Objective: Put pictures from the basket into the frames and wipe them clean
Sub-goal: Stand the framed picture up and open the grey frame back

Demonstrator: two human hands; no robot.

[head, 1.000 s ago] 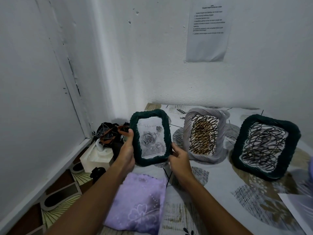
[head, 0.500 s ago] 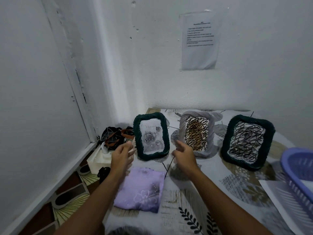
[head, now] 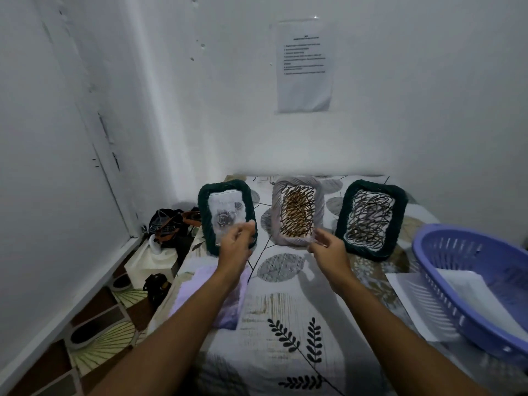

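Three frames stand in a row at the back of the table. The left dark green frame [head: 225, 215] holds a grey rose picture. The middle pale frame [head: 297, 212] has brown scribbles on its glass, and the right dark green frame [head: 371, 218] has black scribbles. My left hand [head: 237, 247] hovers in front of the left frame's lower right corner, fingers loosely curled, holding nothing. My right hand [head: 328, 248] hovers at the middle frame's lower right corner, fingers relaxed. A purple cloth [head: 228, 307] lies under my left forearm. The blue basket [head: 445, 247] with white sheets stands at the right.
The table [head: 285, 304] has a leaf-patterned cover and stands in a corner of white walls. A white sheet [head: 405, 298] lies under the basket. To the left, below the table, are a white tissue box [head: 154, 261] and dark bags [head: 168, 224].
Both hands let go of the left green frame, which now stands on the table. They drew back, then shifted right towards the middle frame. The view widened to include the basket.
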